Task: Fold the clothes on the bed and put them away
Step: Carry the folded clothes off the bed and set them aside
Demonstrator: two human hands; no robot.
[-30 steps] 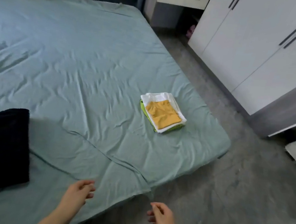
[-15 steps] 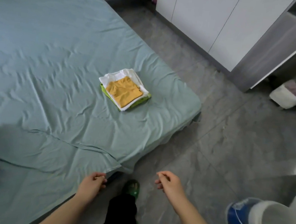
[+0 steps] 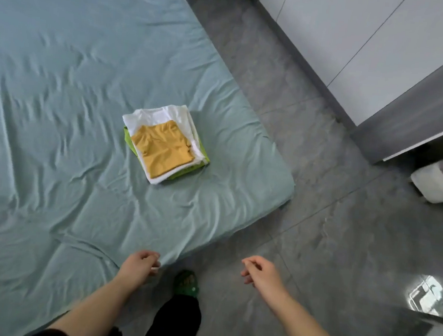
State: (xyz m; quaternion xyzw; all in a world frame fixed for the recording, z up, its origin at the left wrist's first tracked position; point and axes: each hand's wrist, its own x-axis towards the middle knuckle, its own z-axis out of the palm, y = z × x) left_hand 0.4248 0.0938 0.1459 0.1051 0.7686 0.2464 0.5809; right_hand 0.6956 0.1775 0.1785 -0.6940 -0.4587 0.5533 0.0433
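Left hand [image 3: 139,264] below folded stack [image 3: 163,146]

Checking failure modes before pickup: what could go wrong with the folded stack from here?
1. The stack is loose layers, yellow top smaller than the white layer; a one-sided lift may slide or unfold it.
2. Wardrobe doors look shut; carrying with left hand and right hand leaves none for opening.

Bed [image 3: 59,98] runs off frame left & top; wardrobe [image 3: 362,46] cropped top & right, white bin [image 3: 435,185] clipped by right edge. Green garment [image 3: 126,137] at btm of folded stack [image 3: 162,151] mostly covered by white top [image 3: 166,113], only edges showing. Forearms [image 3: 92,312] cut off at btm edge.
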